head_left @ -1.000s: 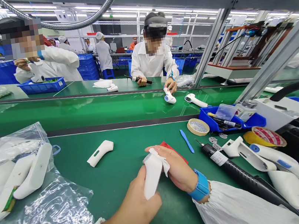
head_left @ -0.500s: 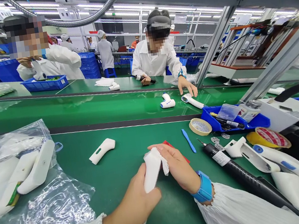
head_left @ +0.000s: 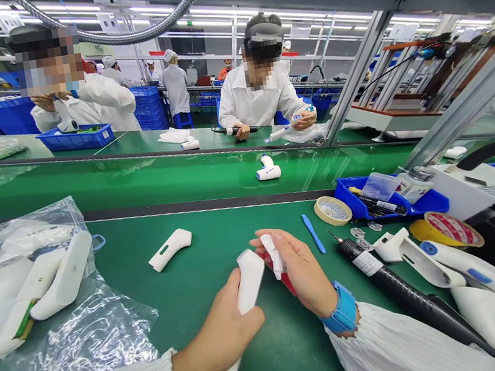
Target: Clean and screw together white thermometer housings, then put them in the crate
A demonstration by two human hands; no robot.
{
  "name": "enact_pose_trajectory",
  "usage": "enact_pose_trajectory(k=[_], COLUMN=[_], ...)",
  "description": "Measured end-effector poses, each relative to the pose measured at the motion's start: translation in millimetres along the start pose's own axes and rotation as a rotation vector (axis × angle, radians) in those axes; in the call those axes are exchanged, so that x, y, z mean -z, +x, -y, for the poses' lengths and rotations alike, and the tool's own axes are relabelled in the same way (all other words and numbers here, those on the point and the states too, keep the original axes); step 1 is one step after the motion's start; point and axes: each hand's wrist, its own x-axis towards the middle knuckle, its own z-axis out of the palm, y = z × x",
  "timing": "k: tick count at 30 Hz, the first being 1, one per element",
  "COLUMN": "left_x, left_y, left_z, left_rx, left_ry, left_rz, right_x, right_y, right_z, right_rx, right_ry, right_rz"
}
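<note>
My left hand (head_left: 220, 332) is wrapped round a white plastic housing (head_left: 249, 278), its wider end tilted up and away from me. Just to its right, my right hand (head_left: 302, 270) pinches a crumpled white cloth (head_left: 273, 255) between thumb and fingers, a small gap from the housing. A red item (head_left: 287, 284) shows partly beneath the right hand; what it is I cannot make out. A white shell with a slot (head_left: 171, 248) lies on the green mat, left of both hands.
Plastic bags (head_left: 88, 333) and white housings lie left. A blue pry tool (head_left: 313, 233), tape roll (head_left: 332, 210), blue tray (head_left: 347, 198) and black electric screwdriver (head_left: 396, 281) lie right. Beyond, a green belt carries a white device (head_left: 268, 170); a person (head_left: 257, 97) sits opposite.
My right hand has moved off the housing with the cloth, uncovering the housing's upper end. Across the belt, the person has picked up one white device; the other has shifted slightly left.
</note>
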Motion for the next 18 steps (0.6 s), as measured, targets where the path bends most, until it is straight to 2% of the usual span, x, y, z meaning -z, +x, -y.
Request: enact_pose_trajectory(k=[6, 9, 11, 14, 16, 18], left_x=[1.3, 2.3, 3.1, 4.2, 4.7, 4.9], left_y=[1.0, 2.5, 3.3, 3.8, 3.6, 3.2], left_z=[-0.3, 0.0, 0.6, 1.7, 2.3, 2.9], left_rx=[0.02, 0.024, 0.018, 0.022, 0.027, 0.017], left_ry=[0.027, 0.04, 0.037, 0.022, 0.009, -0.004], left_rz=[-0.003, -0.001, 0.008, 0.027, 0.031, 0.027], right_x=[2.9, 17.8, 34.8, 58.9, 64.9, 60.1], right_y=[1.0, 6.9, 12.9, 20.0, 19.9, 15.0], right_z=[5.5, 15.1, 21.8, 29.1, 31.1, 30.4], right_rx=[0.02, 0.132, 0.264, 0.458, 0.533, 0.537], right_ry=[-0.192, -0.362, -0.615, -1.17, -1.443, -1.522], right_rz=[-0.02, -0.076, -0.121, -0.172, -0.213, -0.169])
